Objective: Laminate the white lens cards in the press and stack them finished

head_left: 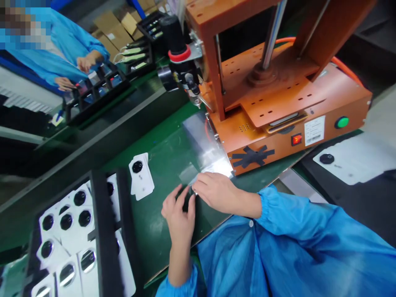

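Both of my hands are close together over the green work surface [161, 231], near its front edge. My right hand [216, 192] has its fingers pinched at a small clear piece [194, 180], with a tiny shiny bit under the fingertips. Beside it my left hand [180, 212] is raised with its fingers apart and curved, the fingertips near the same spot; nothing shows in it. A clear film sheet [187, 172] lies just beyond the fingertips. To the left rests a small stack of white panels [143, 177] with a round black camera ring.
An orange press machine [253, 140] with a green button stands at the right. A black tray [103, 231] of white panels is at the lower left. More white panels [355, 165] lie far right. Another person [71, 41] handles a black tray across the bench.
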The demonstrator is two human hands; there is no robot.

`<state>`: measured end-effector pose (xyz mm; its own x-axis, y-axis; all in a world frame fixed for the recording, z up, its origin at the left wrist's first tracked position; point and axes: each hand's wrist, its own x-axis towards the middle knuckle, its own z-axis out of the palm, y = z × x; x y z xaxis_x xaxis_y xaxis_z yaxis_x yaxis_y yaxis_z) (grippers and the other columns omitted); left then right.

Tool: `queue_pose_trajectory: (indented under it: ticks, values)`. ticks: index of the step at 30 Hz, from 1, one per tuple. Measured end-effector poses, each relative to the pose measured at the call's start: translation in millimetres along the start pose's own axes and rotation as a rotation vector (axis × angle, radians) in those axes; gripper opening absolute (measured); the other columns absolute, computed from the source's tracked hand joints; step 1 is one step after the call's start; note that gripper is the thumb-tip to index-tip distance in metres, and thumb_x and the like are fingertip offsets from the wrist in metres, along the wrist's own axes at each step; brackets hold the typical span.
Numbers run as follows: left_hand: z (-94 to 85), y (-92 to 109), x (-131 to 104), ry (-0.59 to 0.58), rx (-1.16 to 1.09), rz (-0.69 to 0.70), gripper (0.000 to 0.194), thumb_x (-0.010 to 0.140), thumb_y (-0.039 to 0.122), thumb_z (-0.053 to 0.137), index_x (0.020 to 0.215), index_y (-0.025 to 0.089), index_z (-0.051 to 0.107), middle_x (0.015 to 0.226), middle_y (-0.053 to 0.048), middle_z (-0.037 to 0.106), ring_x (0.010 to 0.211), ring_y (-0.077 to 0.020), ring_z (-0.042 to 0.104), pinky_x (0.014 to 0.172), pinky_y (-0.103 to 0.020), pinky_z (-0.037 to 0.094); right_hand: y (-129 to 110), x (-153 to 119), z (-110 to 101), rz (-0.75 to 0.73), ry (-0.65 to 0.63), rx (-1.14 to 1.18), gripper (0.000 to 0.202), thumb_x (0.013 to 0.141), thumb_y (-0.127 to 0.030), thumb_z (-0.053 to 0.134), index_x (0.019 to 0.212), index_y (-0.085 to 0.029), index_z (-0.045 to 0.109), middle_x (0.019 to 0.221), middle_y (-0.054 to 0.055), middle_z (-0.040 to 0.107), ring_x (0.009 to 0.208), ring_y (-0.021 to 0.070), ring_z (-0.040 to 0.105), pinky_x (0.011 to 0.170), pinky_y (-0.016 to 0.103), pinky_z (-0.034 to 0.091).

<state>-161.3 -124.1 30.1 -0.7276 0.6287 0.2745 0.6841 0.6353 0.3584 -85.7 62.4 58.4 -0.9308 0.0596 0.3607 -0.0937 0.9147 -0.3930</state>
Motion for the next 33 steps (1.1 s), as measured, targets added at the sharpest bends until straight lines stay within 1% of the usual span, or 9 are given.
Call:
queue_pose_trajectory:
  ticks: [3,5,8,11,14,17,24,30,33]
  values:
    - [15.0,-5.5,22.1,-0.008,0.024,-0.085,0.044,0.094,0.043,0.065,0.135,0.028,0.062,0.142,-0.009,0.063,0.128,-0.0343,0.054,0.106,-0.055,0.038,15.1,24.6,12.5,-0.038,0.014,-0.043,0.016,0.102,-0.019,0.051,0.096,-0.016,0.066,0.093,0.007,0.062,0.087,0.0210,0.053,0.075,0.034,0.039]
    - [19.9,-7.5,24.3,0.008,-0.012,-0.105,0.043,0.093,0.044,0.066,0.133,0.030,0.064,0.141,-0.007,0.064,0.129,-0.0333,0.053,0.108,-0.055,0.037,24.9,31.3,20.0,-0.053,0.052,-0.002,0.015,0.101,-0.019,0.053,0.097,-0.016,0.068,0.092,0.006,0.064,0.087,0.0207,0.053,0.077,0.035,0.038]
    - [20.4,-7.7,20.4,0.041,-0.057,-0.107,0.035,0.093,0.044,0.066,0.126,0.031,0.068,0.138,-0.005,0.067,0.131,-0.0319,0.053,0.109,-0.054,0.036,31.9,31.9,25.2,-0.053,0.097,0.056,0.015,0.102,-0.021,0.055,0.105,-0.018,0.070,0.097,0.006,0.066,0.090,0.0202,0.052,0.080,0.036,0.035]
    - [18.1,-6.4,18.9,0.060,-0.072,-0.115,0.031,0.092,0.044,0.067,0.120,0.032,0.070,0.135,-0.004,0.068,0.130,-0.0313,0.054,0.109,-0.054,0.035,31.1,30.3,26.4,-0.089,0.056,0.056,0.014,0.099,-0.023,0.062,0.111,-0.020,0.070,0.102,0.006,0.066,0.095,0.0210,0.052,0.080,0.037,0.031]
    - [17.8,-5.7,20.0,0.077,-0.080,-0.124,0.032,0.092,0.044,0.068,0.121,0.031,0.068,0.133,-0.005,0.069,0.128,-0.0301,0.055,0.109,-0.053,0.034,28.7,30.1,29.1,-0.119,0.004,0.033,0.010,0.100,-0.023,0.062,0.105,-0.021,0.070,0.103,0.005,0.065,0.098,0.0209,0.052,0.080,0.037,0.029]
    - [19.2,-5.7,20.2,0.084,-0.079,-0.123,0.031,0.092,0.044,0.068,0.120,0.031,0.067,0.132,-0.005,0.069,0.128,-0.0295,0.056,0.109,-0.051,0.034,27.6,30.0,32.4,-0.131,0.006,0.000,0.013,0.101,-0.023,0.058,0.097,-0.020,0.070,0.101,0.005,0.065,0.098,0.0209,0.051,0.080,0.038,0.029]
    - [19.8,-6.8,19.7,0.106,-0.110,-0.129,0.014,0.096,0.037,0.062,0.105,0.029,0.068,0.121,-0.003,0.073,0.125,-0.0270,0.058,0.109,-0.049,0.034,24.8,28.9,31.5,-0.171,0.000,-0.017,0.017,0.103,-0.024,0.053,0.096,-0.019,0.067,0.099,0.006,0.064,0.097,0.0215,0.049,0.080,0.038,0.029]
    - [21.7,-7.6,20.6,0.122,-0.118,-0.136,0.014,0.095,0.038,0.062,0.101,0.028,0.069,0.118,-0.004,0.074,0.123,-0.0274,0.060,0.107,-0.049,0.035,21.1,27.6,30.8,-0.242,0.005,-0.059,0.017,0.104,-0.024,0.051,0.103,-0.020,0.067,0.095,0.005,0.063,0.091,0.0215,0.047,0.076,0.037,0.029]
    - [22.3,-7.6,20.3,0.116,-0.104,-0.131,0.015,0.096,0.038,0.060,0.100,0.028,0.070,0.122,-0.004,0.073,0.124,-0.0278,0.059,0.108,-0.051,0.034,20.7,29.1,31.5,-0.264,0.009,-0.115,0.018,0.104,-0.023,0.050,0.098,-0.018,0.066,0.091,0.006,0.061,0.088,0.0217,0.046,0.074,0.037,0.030]
